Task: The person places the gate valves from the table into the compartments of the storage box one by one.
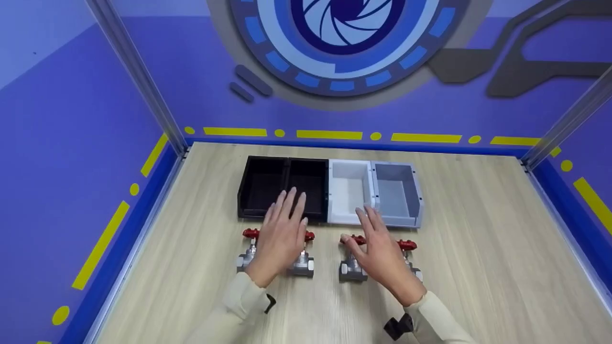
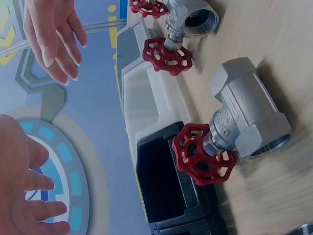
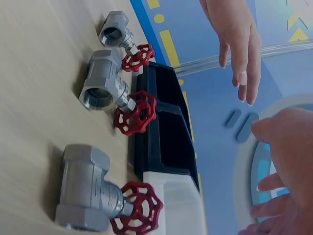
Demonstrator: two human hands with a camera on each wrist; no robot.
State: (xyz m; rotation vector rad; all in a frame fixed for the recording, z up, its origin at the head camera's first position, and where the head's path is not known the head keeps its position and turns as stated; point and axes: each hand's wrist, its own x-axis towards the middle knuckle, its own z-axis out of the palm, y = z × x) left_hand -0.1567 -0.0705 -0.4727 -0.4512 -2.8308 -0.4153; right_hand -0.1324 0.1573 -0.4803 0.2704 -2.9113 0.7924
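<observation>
My left hand [image 1: 281, 238] is held above two metal valves with red handwheels, fingers extended and nothing in its grip. It partly covers that pair, but a left valve [image 1: 245, 260] and a right valve [image 1: 303, 265] show beside it. Over a second pair hangs my right hand [image 1: 382, 253], also empty, its thumb spread from straight fingers. One valve [image 1: 353, 270] of this pair stands left of the hand; the other [image 1: 416, 272] is mostly hidden behind it. In the left wrist view a gap separates the left hand [image 2: 24, 188] from the nearest valve [image 2: 249, 110].
Behind the valves stands a row of open bins: two black bins [image 1: 244, 210], a white bin [image 1: 351, 166] and a grey bin [image 1: 415, 191]. The wooden tabletop [image 1: 478, 239] is bordered by blue printed panels [image 1: 191, 71] and metal posts [image 1: 138, 71].
</observation>
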